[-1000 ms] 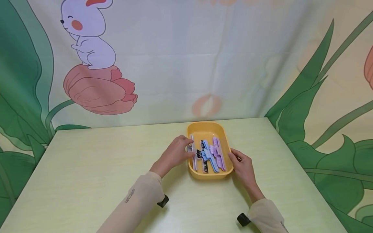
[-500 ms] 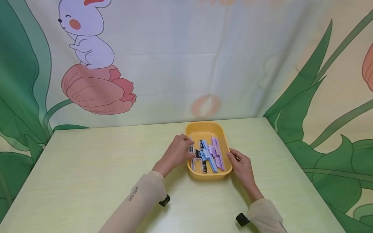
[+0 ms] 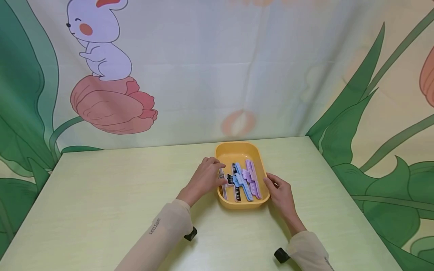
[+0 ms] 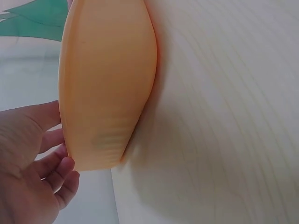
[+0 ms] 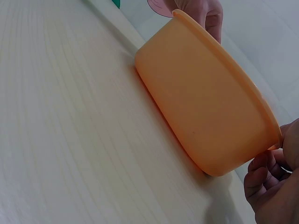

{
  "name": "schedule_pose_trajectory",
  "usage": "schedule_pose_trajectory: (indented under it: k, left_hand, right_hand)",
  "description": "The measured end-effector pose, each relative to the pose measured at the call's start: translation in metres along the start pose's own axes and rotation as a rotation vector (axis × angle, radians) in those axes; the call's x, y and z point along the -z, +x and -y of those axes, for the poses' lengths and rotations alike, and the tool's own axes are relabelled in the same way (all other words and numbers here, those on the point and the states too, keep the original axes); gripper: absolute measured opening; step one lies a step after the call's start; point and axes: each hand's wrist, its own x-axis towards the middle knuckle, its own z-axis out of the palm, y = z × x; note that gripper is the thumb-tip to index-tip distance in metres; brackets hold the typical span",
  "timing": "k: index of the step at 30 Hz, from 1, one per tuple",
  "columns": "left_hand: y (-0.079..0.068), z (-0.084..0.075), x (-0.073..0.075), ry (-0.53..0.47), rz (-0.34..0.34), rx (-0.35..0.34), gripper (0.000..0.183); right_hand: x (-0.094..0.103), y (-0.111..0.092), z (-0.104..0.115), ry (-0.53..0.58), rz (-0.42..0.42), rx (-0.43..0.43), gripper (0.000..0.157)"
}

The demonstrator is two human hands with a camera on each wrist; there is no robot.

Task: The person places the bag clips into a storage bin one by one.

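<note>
A yellow plastic tray point(image 3: 239, 148) stands near the table's far edge. In it lie long page clips: a black one point(image 3: 238, 194) with a piano-key print, a blue one point(image 3: 243, 181) partly across it, and several-toned purple ones point(image 3: 252, 178) at the right. A pale clip point(image 3: 224, 192) lies along the left wall, partly hidden by my left hand point(image 3: 203, 177). That hand reaches over the left rim, thumb and index finger on the pale clip's middle. My right hand point(image 3: 280, 192) grips the tray's right rim, its fingers curled beneath the rim in the right wrist view.
The light wood-patterned table point(image 3: 118, 195) reaches toward me and to both sides. Behind it hangs a printed curtain point(image 3: 190, 75) with a rabbit and plants. A black wrist camera point(image 3: 191, 234) sits under the left cuff and another point(image 3: 281, 255) by the right cuff.
The pale clip has shifted left and lower against the tray's left wall, under my left fingers. My right hand keeps its hold on the rim. The head view has shifted slightly.
</note>
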Motion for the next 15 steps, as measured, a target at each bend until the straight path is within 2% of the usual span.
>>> schedule_pose_trajectory:
  k: [10,15]
  left_hand:
    - [-0.011,0.006,0.003,-0.171,-0.078,0.022,0.042]
    - [-0.018,0.008,0.004,-0.205,-0.128,0.022,0.038]
  right_hand:
    - [0.001,0.000,0.000,0.010,0.004,0.006,0.040]
    - [0.002,0.000,-0.002,0.017,0.002,0.004,0.040]
